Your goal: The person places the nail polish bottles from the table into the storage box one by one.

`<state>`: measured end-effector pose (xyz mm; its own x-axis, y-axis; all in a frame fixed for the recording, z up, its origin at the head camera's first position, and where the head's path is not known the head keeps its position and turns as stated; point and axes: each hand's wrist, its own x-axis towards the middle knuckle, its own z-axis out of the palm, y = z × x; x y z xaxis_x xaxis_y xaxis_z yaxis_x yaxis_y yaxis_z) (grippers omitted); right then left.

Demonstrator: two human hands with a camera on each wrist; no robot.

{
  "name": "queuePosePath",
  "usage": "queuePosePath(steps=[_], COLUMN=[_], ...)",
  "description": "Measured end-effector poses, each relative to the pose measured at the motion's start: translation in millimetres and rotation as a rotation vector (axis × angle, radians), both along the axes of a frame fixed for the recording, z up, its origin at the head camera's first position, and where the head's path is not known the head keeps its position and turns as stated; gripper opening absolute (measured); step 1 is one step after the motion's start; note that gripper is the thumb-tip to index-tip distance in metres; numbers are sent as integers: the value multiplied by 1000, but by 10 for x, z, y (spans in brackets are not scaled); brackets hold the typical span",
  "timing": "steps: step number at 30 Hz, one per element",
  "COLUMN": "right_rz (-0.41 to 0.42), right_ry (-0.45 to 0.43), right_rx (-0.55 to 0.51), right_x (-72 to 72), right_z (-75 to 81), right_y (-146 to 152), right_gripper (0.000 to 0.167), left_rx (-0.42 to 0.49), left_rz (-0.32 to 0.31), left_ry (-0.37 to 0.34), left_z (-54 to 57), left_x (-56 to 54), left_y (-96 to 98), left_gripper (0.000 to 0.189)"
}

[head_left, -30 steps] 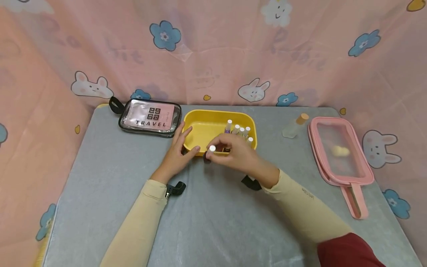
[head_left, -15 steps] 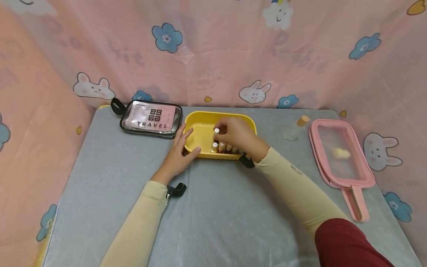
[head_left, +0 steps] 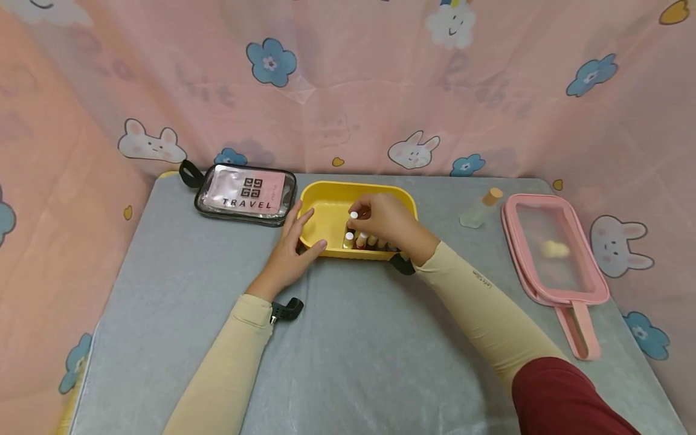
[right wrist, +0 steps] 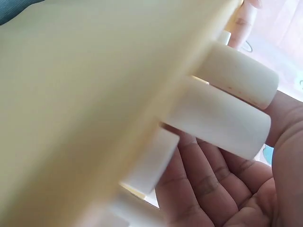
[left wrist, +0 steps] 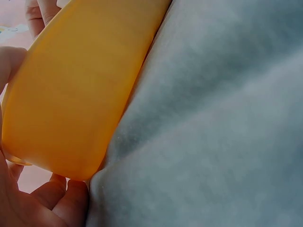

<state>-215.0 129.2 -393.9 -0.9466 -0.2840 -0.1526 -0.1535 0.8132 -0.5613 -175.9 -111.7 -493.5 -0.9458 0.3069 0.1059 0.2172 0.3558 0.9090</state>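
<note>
My left hand (head_left: 288, 251) holds the left end of a yellow plastic tub (head_left: 321, 188), its thumb at the front rim and its fingers spread around the corner. In the left wrist view, fingers lie against the outside of the tub (left wrist: 90, 85). My right hand (head_left: 388, 220) reaches into the tub and pinches a small white-capped nail polish bottle (head_left: 354, 215) between thumb and fingers. Several similar bottles (head_left: 348, 240) stand along the front wall. In the right wrist view their white caps (right wrist: 220, 116) rise above the rim, in front of my curled fingers.
A clear, black-edged travel pouch (head_left: 244, 193) lies left of the tub. To the right are a frosted bottle with a wood-coloured cap (head_left: 492, 196) and a pink see-through pouch (head_left: 554, 241) with a strap. A pink patterned curtain (head_left: 348, 90) backs the grey table (head_left: 348, 362).
A second ago my right hand held a bottle over the tub's front rim. It has since moved back and inside, with a bottle pinched upright. The left hand has stayed put.
</note>
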Motion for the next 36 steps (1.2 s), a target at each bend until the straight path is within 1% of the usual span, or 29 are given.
queuePosePath(steps=[6, 9, 11, 13, 16, 18, 20, 22, 23, 25, 27, 29, 30, 32, 33, 36], right_rz=[-4, -8, -21, -43, -98, -123, -140, -157, -165, -186, -203, -206, -203, -203, -204, -222], right_ry=[-18, -11, 12, 55, 155, 250, 365, 485, 547, 642, 696, 718, 717, 698, 681, 612], right_rx=[1, -9, -36, -76, -142, -161, -159, -128, -104, -31, 53, 123, 148, 179, 188, 216], right_x=[-1, 30, 69, 134, 293, 423, 555, 686, 748, 873, 1005, 1132, 1193, 1305, 1357, 1491], right_z=[13, 54, 97, 152, 250, 307, 349, 353, 341, 293, 214, 117, 64, -42, -95, -244], right_y=[-4, 29, 56, 99, 195, 278, 367, 450, 487, 542, 568, 562, 552, 525, 513, 490], right_gripper=[25, 34, 41, 47, 53, 58, 63, 68, 71, 76, 78, 78, 78, 77, 77, 74], left_rx=[5, 5, 7, 20, 41, 25, -19, -89, -128, -206, -295, -383, -420, -488, -525, -608], left_rz=[-2, -4, -7, -6, 10, 42, 95, 155, 183, 219, 233, 235, 234, 237, 240, 235], left_ry=[3, 14, 19, 15, 4, 16, 51, 120, 168, 294, 440, 565, 606, 648, 650, 609], left_z=[-7, -3, 1, 6, 37, 86, 179, 313, 393, 565, 709, 797, 817, 804, 780, 665], left_x=[-5, 0, 1, 1, 6, 25, 69, 141, 189, 295, 414, 544, 610, 739, 798, 942], left_y=[-3, 23, 32, 36, 29, 16, 7, 13, 27, 80, 167, 283, 348, 478, 539, 681], left_gripper=[77, 77, 77, 80, 90, 99, 102, 99, 95, 87, 81, 80, 80, 80, 81, 83])
